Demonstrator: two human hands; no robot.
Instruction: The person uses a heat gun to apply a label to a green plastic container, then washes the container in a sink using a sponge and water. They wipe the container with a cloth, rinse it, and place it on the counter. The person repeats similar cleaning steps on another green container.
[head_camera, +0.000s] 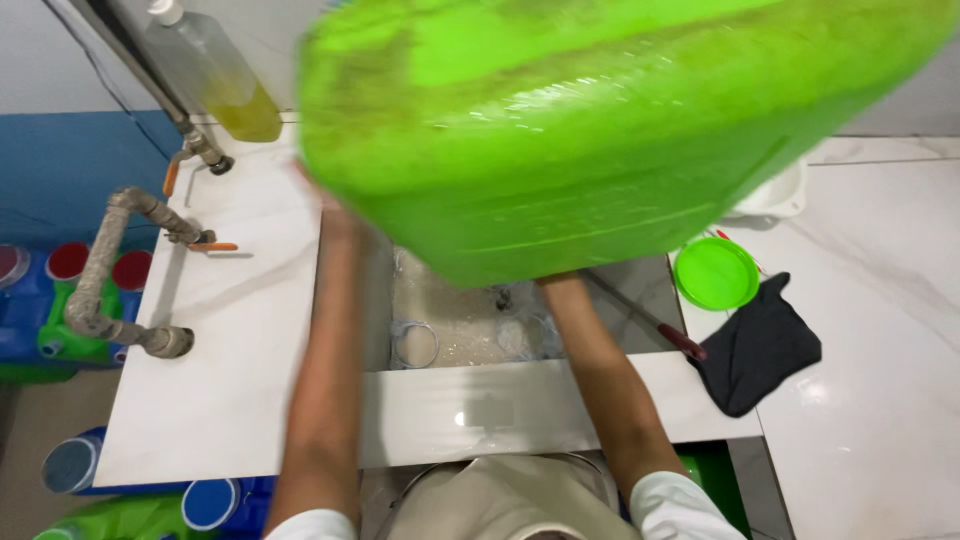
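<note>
Both forearms extend forward and upward, roughly parallel. Left hand (322, 195) shows only at its edge; right hand is hidden beyond the wrist.

green tub (600, 130): motion-blurred, its top and right side cut off by the picture's edge; whether it holds anything cannot be told.
left hand (335, 215): mostly hidden behind the tub; fingers not visible, grip cannot be made out.
right hand (562, 288): hidden under the tub's lower edge; only the wrist shows.
sink (470, 320): far part covered by the tub; the clear items lying in it are too blurred to name.
bottle (215, 75): top cut off by the upper edge.
white bowl (775, 195): largely hidden behind the tub.
long tool (650, 320): upper end hidden by the tub.
</note>
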